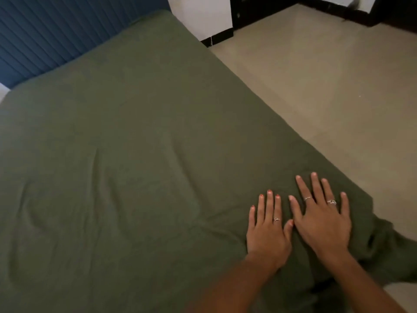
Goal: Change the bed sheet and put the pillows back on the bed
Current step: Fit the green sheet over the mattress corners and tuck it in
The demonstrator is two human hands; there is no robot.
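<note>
From the head camera we look down at a wide bed covered by a dark green cotton bed sheet. It fills most of the view, from 9 o'clock across to the middle, and its long way runs from the near corner at 5 o'clock up to the blue ribbed headboard at 11 o'clock.

Our left hand lies flat on the sheet at about 5 o'clock, fingers straight and spread a little, holding nothing. Our right hand lies flat just beside it, a bit further toward 4 o'clock, fingers spread wide, also holding nothing. The two thumbs nearly touch. Both hands press on the cloth; neither pinches it.

The sheet looks mostly smooth, with soft creases near 8 o'clock. Right of our right hand, at 4 o'clock, the sheet bunches up and hangs loose over the bed's corner. We think that corner still needs tucking, and our right hand is the nearer one to it.

The pale tiled floor lies at 2 o'clock. We see no pillows here, so we think they still have to go back on the bed.
</note>
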